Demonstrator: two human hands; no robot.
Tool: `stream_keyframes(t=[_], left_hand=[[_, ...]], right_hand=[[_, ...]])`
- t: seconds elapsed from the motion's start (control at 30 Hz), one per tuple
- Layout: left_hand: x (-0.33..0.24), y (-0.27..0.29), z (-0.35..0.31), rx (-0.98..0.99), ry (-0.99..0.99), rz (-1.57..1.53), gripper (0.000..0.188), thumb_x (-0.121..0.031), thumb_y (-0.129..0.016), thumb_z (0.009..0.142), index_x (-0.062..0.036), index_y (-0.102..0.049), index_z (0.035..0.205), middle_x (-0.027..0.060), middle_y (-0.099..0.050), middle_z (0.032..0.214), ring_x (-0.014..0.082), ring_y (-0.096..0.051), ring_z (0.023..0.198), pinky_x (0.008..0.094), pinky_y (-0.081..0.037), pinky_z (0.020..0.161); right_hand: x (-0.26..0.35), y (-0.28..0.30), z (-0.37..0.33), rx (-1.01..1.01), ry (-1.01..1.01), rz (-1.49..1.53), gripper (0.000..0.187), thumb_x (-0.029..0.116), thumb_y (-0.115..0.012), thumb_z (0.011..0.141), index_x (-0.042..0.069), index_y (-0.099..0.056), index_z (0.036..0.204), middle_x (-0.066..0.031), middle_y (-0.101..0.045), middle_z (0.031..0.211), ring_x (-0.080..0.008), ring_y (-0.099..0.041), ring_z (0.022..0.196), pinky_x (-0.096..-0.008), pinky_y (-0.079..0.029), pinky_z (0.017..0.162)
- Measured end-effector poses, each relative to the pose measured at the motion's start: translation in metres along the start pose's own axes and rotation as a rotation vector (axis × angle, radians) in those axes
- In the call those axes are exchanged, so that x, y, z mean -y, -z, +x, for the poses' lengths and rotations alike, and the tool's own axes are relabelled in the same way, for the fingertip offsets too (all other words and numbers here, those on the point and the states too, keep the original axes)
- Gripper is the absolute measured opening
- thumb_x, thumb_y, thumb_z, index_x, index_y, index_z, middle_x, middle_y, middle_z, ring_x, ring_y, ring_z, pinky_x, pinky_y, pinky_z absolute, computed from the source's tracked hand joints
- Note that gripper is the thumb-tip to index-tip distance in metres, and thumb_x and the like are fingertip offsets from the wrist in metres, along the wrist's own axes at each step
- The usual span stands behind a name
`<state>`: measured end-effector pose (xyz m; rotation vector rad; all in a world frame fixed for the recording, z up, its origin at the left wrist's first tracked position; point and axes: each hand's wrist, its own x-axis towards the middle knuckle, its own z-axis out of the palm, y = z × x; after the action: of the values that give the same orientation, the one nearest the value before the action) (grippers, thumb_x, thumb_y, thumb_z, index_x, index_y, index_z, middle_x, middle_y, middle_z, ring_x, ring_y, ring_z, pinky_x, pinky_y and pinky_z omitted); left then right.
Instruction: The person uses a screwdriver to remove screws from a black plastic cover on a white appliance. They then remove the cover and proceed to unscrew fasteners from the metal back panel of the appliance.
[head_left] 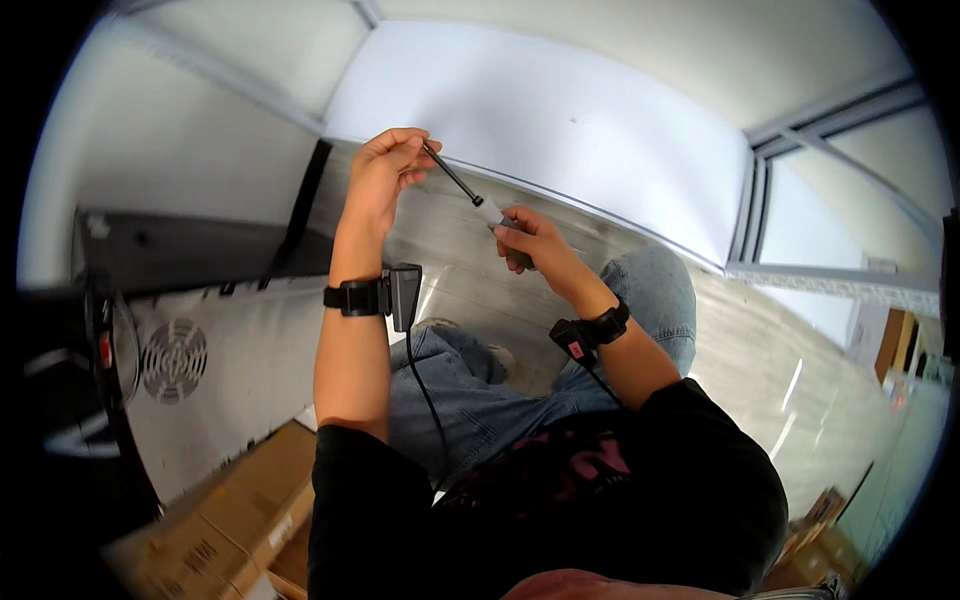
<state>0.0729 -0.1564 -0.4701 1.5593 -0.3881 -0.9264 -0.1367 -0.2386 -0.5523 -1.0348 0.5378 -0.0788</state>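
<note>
Cardboard box (pixel 240 500) noted at lower left, beside the metal cabinet (pixel 235 385); its contents cannot be made out. The cabinet's pale side is pierced by a round vent (pixel 174 360) and topped by a dark surface (pixel 190 245). More boxes (pixel 895 342) are seen at the right edge, blurred, contents likewise not readable. Further brown cartons (pixel 815 560) are placed at lower right.

Floor (pixel 760 350): grey, wood-look, streaked with reflected light. The far side is closed off by a broad white panel (pixel 540 100), edged with a metal strip; framed panes (pixel 840 200) are set to the right of it.

A screwdriver (pixel 487 209) is held in the air above the floor, on a slant, between both hands. Its grey handle is wrapped by the right hand (pixel 525 240), fingers closed round it. The end of its dark shaft is pinched between thumb and fingertips of the left hand (pixel 388 170), the other fingers loosely curled. A black strap with a small box (pixel 404 297) is worn on each wrist, with a cable trailing from it. Bent knees in blue jeans (pixel 650 305) are seen below.
</note>
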Motion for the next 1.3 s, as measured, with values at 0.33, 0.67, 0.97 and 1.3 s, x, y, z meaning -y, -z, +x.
stream_keyframes(t=[0.33, 0.67, 0.97, 1.3], left_hand=[[0.148, -0.113, 0.169, 0.083, -0.043, 0.199, 0.015, -0.011, -0.064, 0.081, -0.0013, -0.069, 0.092, 0.0012, -0.063, 0.079, 0.0096, -0.054, 0.070, 0.0239, -0.044, 0.064], [0.245, -0.176, 0.248, 0.030, -0.446, 0.779, 0.010, -0.017, -0.064, 0.079, -0.0082, -0.069, 0.081, 0.0053, -0.067, 0.079, 0.0216, -0.063, 0.072, 0.0335, -0.049, 0.065], [0.247, -0.187, 0.247, -0.021, -0.441, 0.914, 0.012, -0.022, -0.067, 0.079, -0.0113, -0.069, 0.085, 0.0018, -0.065, 0.081, 0.0208, -0.061, 0.075, 0.0345, -0.049, 0.065], [0.242, -0.149, 0.217, -0.011, -0.308, 0.635, 0.021, -0.020, -0.066, 0.081, -0.0064, -0.066, 0.096, 0.0046, -0.064, 0.077, 0.0191, -0.060, 0.069, 0.0334, -0.048, 0.063]], right_hand=[[-0.066, 0.084, -0.003, -0.661, -0.053, 0.279, 0.020, 0.027, -0.059, 0.089, 0.007, -0.055, 0.090, -0.0007, -0.054, 0.063, -0.0093, -0.050, 0.049, -0.0232, -0.039, 0.046], [-0.118, 0.095, -0.035, -0.873, -0.001, 0.422, 0.019, 0.025, -0.058, 0.090, 0.007, -0.056, 0.092, -0.0011, -0.054, 0.064, -0.0094, -0.050, 0.051, -0.0238, -0.039, 0.046], [-0.128, 0.096, -0.045, -0.942, 0.018, 0.442, 0.018, 0.024, -0.057, 0.091, 0.007, -0.056, 0.096, -0.0009, -0.055, 0.066, -0.0089, -0.050, 0.052, -0.0236, -0.040, 0.048], [-0.098, 0.085, -0.034, -0.750, -0.065, 0.303, 0.017, 0.025, -0.053, 0.093, 0.008, -0.054, 0.092, -0.0008, -0.056, 0.066, -0.0101, -0.051, 0.053, -0.0235, -0.039, 0.048]])
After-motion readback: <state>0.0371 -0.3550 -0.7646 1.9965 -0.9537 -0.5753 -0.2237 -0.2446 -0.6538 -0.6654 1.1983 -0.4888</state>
